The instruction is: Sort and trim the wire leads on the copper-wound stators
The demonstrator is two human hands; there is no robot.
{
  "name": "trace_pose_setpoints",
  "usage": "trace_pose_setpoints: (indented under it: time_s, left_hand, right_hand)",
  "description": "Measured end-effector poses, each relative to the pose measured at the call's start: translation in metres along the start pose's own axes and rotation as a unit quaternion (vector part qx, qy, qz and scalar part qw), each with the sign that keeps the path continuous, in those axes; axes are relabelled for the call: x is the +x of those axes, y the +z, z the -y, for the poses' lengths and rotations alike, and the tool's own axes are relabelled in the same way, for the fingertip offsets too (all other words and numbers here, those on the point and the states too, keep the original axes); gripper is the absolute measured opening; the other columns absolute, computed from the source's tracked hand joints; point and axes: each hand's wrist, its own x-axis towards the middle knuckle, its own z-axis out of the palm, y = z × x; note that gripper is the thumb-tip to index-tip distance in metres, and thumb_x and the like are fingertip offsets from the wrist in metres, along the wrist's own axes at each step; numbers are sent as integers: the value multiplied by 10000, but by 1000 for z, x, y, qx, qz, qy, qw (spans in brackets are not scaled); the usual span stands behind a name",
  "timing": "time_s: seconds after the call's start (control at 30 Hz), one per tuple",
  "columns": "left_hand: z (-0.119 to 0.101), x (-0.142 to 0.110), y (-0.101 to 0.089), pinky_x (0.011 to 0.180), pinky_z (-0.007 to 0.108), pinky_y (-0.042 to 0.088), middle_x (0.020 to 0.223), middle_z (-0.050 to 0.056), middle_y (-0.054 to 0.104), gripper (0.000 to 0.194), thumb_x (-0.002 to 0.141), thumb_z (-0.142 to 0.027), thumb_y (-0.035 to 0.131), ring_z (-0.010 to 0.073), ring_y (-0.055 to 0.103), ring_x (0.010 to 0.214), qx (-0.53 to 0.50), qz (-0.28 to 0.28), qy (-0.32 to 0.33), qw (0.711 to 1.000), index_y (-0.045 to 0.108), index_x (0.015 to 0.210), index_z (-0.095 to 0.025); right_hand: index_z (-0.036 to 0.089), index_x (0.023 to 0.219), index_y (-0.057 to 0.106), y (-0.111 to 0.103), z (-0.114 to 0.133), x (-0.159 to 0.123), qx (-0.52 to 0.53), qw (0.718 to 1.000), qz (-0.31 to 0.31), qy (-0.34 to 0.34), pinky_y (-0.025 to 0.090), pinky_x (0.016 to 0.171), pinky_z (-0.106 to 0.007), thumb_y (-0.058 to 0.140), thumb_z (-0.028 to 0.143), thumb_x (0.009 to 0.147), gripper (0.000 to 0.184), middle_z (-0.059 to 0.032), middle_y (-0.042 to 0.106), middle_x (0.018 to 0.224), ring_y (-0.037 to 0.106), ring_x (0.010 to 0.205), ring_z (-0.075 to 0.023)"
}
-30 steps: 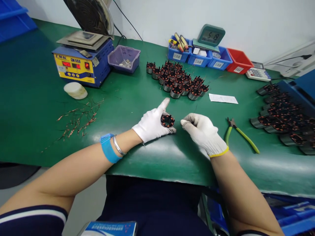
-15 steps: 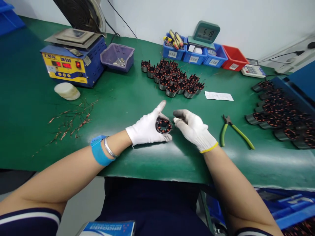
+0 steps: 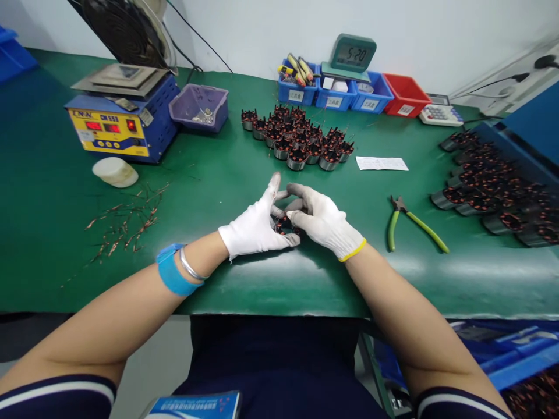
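A motor stator (image 3: 283, 224) with a black body and copper windings sits between my two gloved hands, low over the green table. My left hand (image 3: 257, 227) is closed around its left side, with the thumb pointing up and away from it. The curled fingers and thumb of my right hand (image 3: 321, 218) grip the stator from above and the right, covering much of it. Whether a thin wire lies between these fingertips is hidden. Both gloves are white with greyed fingertips. To the right lie green-handled cutting pliers (image 3: 397, 205), jaws pointing away and handles spread.
Several finished-looking stators (image 3: 297, 158) stand grouped at the back, more (image 3: 445, 199) at the right. Wire scraps (image 3: 126, 224) lie left, by a yellow-and-blue soldering unit (image 3: 109, 139) and purple tray (image 3: 198, 119). Blue bins (image 3: 334, 102), a red bin (image 3: 406, 96) and a paper slip (image 3: 382, 163) lie beyond.
My right hand has moved left onto the stator, its fingers closing over the top. My left hand still holds the stator. The whole view has shifted slightly.
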Motion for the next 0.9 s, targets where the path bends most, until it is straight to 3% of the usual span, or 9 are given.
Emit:
trace_pose_setpoints:
  time_s: [0.1, 0.23, 0.3, 0.37, 0.43, 0.5, 0.57, 0.73, 0.9]
  left_hand:
    - [-2, 0, -2, 769, 306, 549, 1477, 207, 416, 1332, 641, -345, 765, 185, 624, 984, 23, -1, 7, 1000, -211, 1541, -230]
    - [-4, 1, -7, 827, 311, 538, 1157, 117, 659, 1248, 655, -324, 730, 183, 654, 933, 63, 7, 24, 998, -107, 1564, -143]
    - [-5, 1, -9, 858, 314, 531, 1106, 87, 679, 1171, 666, -331, 718, 179, 663, 912, 86, 2, 33, 996, 1, 1574, -146]
    - [-4, 1, -13, 872, 322, 524, 1113, 78, 680, 1140, 663, -366, 735, 191, 667, 931, 111, -7, 35, 993, 80, 1573, -164]
    - [-2, 0, -17, 873, 328, 518, 1114, 66, 682, 1168, 647, -399, 766, 211, 671, 959, 142, 2, 29, 989, 89, 1576, -193]
    - [1, 1, -21, 868, 328, 511, 1111, 49, 683, 1203, 631, -410, 789, 230, 673, 984, 177, 18, 16, 984, 71, 1580, -234]
    - [2, 1, -23, 869, 327, 503, 1102, 40, 685, 1208, 629, -421, 791, 241, 674, 996, 200, 23, 4, 980, 68, 1582, -255]
    - [3, 2, -24, 873, 313, 502, 1104, 32, 687, 1241, 604, -469, 807, 224, 672, 973, 194, 29, 8, 981, 78, 1582, -243]
    - [2, 1, -24, 850, 307, 506, 1086, 49, 691, 1220, 616, -501, 794, 222, 678, 948, 197, 42, 6, 979, 100, 1580, -225]
  right_hand:
    - [139, 1373, 516, -10, -3, -2, -51, 998, -20, 34, 498, 703, -267, 536, 226, 786, 593, -14, 682, 821, 621, 733, -145]
    - [220, 1249, 638, -28, -1, -15, -186, 979, 24, 75, 482, 697, -285, 577, 258, 775, 479, -1, 688, 793, 625, 751, -165]
    - [241, 1206, 666, -30, 5, -25, -273, 958, -22, 85, 485, 711, -322, 561, 269, 787, 433, -18, 703, 860, 634, 795, -197]
    - [217, 1254, 639, -26, 12, -35, -315, 940, -129, 25, 498, 745, -349, 548, 306, 815, 456, -64, 693, 1045, 635, 832, -211]
    - [185, 1351, 561, -17, 19, -43, -303, 932, -171, -101, 517, 768, -342, 603, 401, 796, 598, -118, 584, 1316, 637, 875, -212]
    - [193, 1443, 465, -7, 21, -46, -314, 930, -96, -167, 528, 777, -338, 698, 473, 705, 823, -132, 422, 1499, 642, 942, -237]
    - [228, 1484, 411, 1, 20, -44, -371, 921, -9, -120, 525, 774, -359, 705, 470, 699, 873, -119, 429, 1508, 642, 1004, -282]
    - [302, 1251, 642, -1, 15, -31, -399, 914, 59, 47, 473, 693, -336, 471, 410, 906, 399, -47, 711, 1133, 649, 1010, -286]
    - [282, 1150, 702, -12, 20, -31, -298, 947, 86, 83, 428, 642, -259, 620, 464, 807, 397, -10, 741, 980, 667, 864, -212]
